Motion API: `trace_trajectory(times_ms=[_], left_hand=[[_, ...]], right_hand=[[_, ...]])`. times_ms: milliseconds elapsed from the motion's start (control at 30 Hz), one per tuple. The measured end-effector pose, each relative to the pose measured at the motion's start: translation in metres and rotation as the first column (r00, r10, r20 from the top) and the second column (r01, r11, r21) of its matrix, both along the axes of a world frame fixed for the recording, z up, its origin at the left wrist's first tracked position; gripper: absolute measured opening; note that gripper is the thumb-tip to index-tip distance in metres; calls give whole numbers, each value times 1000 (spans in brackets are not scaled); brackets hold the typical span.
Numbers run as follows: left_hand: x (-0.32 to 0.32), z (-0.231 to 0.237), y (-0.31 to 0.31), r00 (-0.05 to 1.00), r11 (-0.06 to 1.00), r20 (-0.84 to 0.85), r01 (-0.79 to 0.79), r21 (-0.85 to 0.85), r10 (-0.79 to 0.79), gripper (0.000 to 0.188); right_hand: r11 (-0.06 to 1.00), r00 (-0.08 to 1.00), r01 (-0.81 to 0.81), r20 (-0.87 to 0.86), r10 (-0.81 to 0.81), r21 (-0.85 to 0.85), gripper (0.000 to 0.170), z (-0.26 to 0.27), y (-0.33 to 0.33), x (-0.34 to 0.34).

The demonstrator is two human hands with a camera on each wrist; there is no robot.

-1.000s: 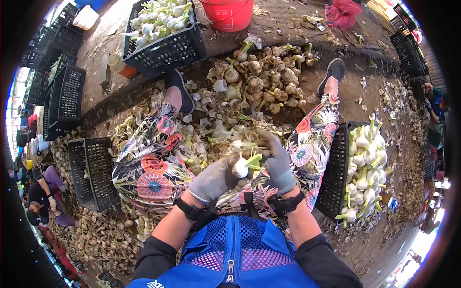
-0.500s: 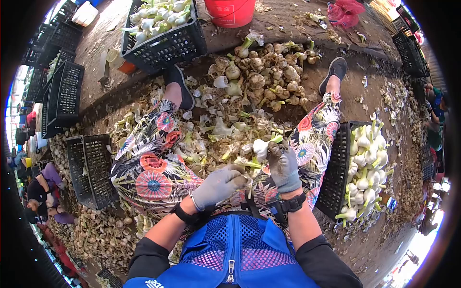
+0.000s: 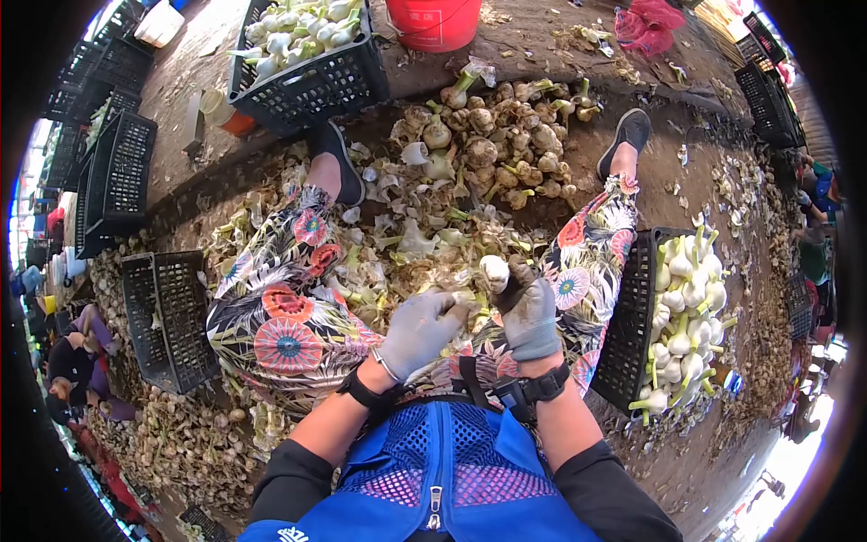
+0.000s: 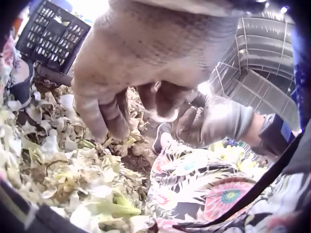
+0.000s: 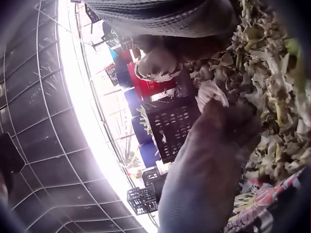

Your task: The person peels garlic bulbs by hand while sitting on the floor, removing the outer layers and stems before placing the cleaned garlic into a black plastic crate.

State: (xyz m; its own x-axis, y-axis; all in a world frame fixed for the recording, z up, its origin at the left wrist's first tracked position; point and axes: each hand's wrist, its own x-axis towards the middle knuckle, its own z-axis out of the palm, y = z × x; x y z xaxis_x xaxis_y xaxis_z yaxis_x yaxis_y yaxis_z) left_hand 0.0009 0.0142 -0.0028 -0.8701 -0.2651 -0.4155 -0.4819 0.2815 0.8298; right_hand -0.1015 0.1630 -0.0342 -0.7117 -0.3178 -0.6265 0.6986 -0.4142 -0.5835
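Observation:
My gloved right hand (image 3: 528, 316) grips a white garlic bulb (image 3: 494, 272) between thumb and fingers, over the heap of husks between the knees. In the right wrist view the bulb (image 5: 158, 67) shows below the cuff of the same glove. To its left is my gloved left hand (image 3: 420, 332), apart from the bulb, its fingers loosely bent over the husks. The left wrist view shows the left hand (image 4: 146, 63) from close by, fingers hanging down, and the right hand (image 4: 214, 119) beyond it. Loose peelings and cut stalks (image 3: 411, 248) lie beneath both hands.
Ahead lies a pile of unpeeled garlic (image 3: 506, 140). Beside the right leg stands a black crate (image 3: 623, 325) full of white bulbs; another filled crate (image 3: 312, 95) is ahead left. A mostly bare crate (image 3: 170, 321) stands left, a red bucket (image 3: 433, 23) at the front.
The bulb's green stalk, which pointed right half a second ago, no longer shows. The hands have parted from their earlier closeness around the bulb, which the right hand now holds.

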Motion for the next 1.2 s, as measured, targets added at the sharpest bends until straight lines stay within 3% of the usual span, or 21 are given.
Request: trace_trajectory(times_ms=[33, 67, 133, 200, 267, 300, 400, 433, 467, 533, 600, 667, 700, 767, 800, 867, 933, 1000, 1067, 1133, 1200], left_hand=[[2, -5, 0, 999, 987, 6, 42, -158, -41, 36], [3, -11, -1, 999, 987, 8, 45, -155, -44, 36], [-6, 3, -8, 964, 986, -213, -167, -20, 159, 31], [-16, 11, -7, 917, 979, -347, -201, 31, 199, 27], [-20, 9, -11, 886, 998, -463, -29, -56, -1, 22], [-23, 17, -13, 869, 982, -486, -2, -191, -92, 16], [-8, 1, -16, 913, 948, -317, 174, -267, -257, 19], [-2, -3, -17, 958, 975, -191, 194, -111, -212, 27], [-1, -8, -20, 958, 975, -190, 195, -109, -213, 27], [-6, -6, -24, 994, 992, 31, -106, 70, 104, 36], [-18, 2, -20, 981, 978, -117, -133, 161, 153, 39], [-26, 3, -19, 987, 805, 31, -149, 575, 161, 40], [-28, -3, -29, 988, 760, 83, -152, 632, 130, 38], [-25, -20, -31, 960, 701, 101, -261, 663, 263, 36], [-26, -21, -31, 912, 625, 123, -362, 692, 392, 34], [-28, -22, -21, 888, 585, 164, -412, 699, 429, 33], [-29, -30, -6, 880, 666, 89, -416, 619, 467, 31], [-28, -39, 7, 907, 721, 72, -375, 583, 414, 28], [-25, -43, 13, 946, 905, -28, -299, 303, 322, 26], [-28, -35, 10, 940, 881, 4, -322, 345, 342, 28], [-29, -25, 7, 909, 751, 115, -398, 526, 401, 28]], right_hand=[[1000, 998, 18, 53, -18, -5, 20, 3, -1, -3], [1000, 998, 21, 54, -20, -2, 20, 2, 0, -4], [999, 998, -49, 50, 49, -8, 19, -1, 2, -1], [987, 987, -160, 31, 159, 16, 21, -15, 5, 3], [971, 987, -159, 8, 163, -177, 26, -28, 6, 11], [991, 974, -68, 208, 91, -116, 32, -20, -4, 5], [994, 991, -83, 96, 90, -69, 33, -6, -1, -3], [993, 989, -105, 99, 109, -50, 29, -8, 3, -7], [993, 989, -104, 101, 108, -48, 29, -10, 3, -10], [921, 932, -311, -116, 344, 234, 22, 3, -2, -15], [789, 821, -393, -206, 532, 472, 17, 7, -17, -15], [702, 661, -380, -355, 661, 602, 18, -1, -16, -13], [704, 662, -380, -355, 660, 600, 18, 3, -19, -13], [905, 942, -300, -55, 331, 300, 25, 8, -24, -11], [905, 943, -299, -52, 329, 302, 25, 6, -24, -8], [955, 998, -69, 20, 66, 290, 29, -7, -25, -2], [913, 999, -38, 28, 29, 405, 18, -27, -37, 7], [897, 976, 68, -215, 31, 437, 22, -44, -46, 14], [835, 940, 72, -317, 126, 546, 26, -55, -46, 12], [757, 889, 93, -397, 230, 647, 30, -46, -50, 11], [854, 962, 45, -252, 102, 518, 36, -35, -50, 11]])
